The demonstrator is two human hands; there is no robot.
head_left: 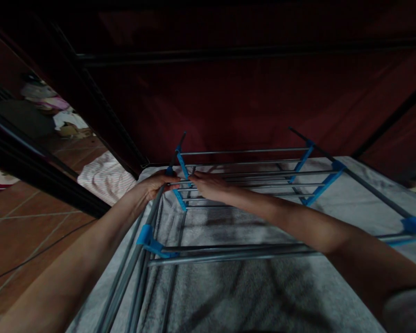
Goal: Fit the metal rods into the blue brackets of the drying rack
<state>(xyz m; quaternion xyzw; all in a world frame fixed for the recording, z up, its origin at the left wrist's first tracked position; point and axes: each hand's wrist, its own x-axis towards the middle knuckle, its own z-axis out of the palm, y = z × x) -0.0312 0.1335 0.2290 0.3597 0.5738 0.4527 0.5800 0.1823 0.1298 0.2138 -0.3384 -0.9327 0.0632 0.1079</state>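
Observation:
A rack of grey metal tubes (374, 192) with blue plastic joints (146, 235) lies on a grey blanket. My left hand (157, 182) is closed round the rack's far left part, beside a blue joint, with its fingertips on a thin grey rod. Just to its right, my right hand (208, 186) is closed at the left end of the same group of rods, near a blue bracket (182, 164). The two hands are close together but apart. My right fingers are partly hidden among the rods.
A dark red panel (246, 106) with black frame edges rises behind the rack. Left of the grey blanket (229, 291), a striped cloth (106, 178) lies on the tiled floor (31, 231). Piled clothes (52, 104) and a thin cable are further left.

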